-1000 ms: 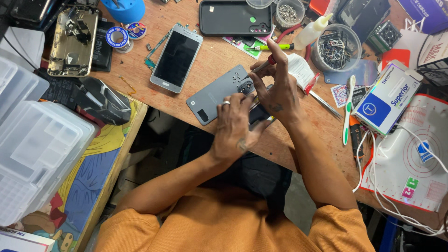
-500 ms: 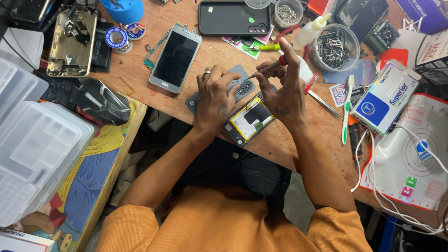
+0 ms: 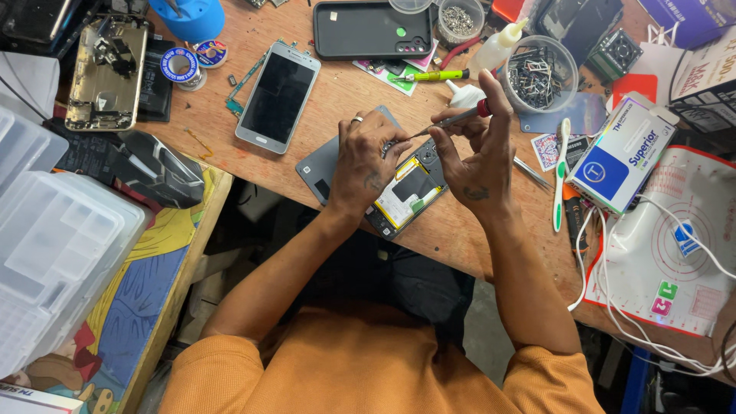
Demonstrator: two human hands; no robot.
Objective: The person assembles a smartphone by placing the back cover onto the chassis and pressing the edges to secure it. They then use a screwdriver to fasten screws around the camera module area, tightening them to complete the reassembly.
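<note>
An opened phone (image 3: 409,193) with a yellow-edged battery lies near the front edge of the wooden bench (image 3: 337,92). A grey back cover (image 3: 322,165) lies partly under it, to its left. My left hand (image 3: 368,161), with a ring on one finger, presses down on the phone's top left part. My right hand (image 3: 475,153) grips a thin screwdriver (image 3: 452,120) with a red collar. The screwdriver's tip points left onto the phone's upper end, just beside my left fingers.
A silver phone (image 3: 276,96) lies face up to the left, a black case (image 3: 368,29) behind. A clear bowl of small parts (image 3: 544,73), a blue-and-white box (image 3: 622,153) and a white mat with cables (image 3: 675,245) lie right. Plastic bins (image 3: 54,238) stand far left.
My left hand moved up from the bench's front edge onto the phone, uncovering the open phone and its battery. My right hand lowered, and the screwdriver's tip now rests on the phone.
</note>
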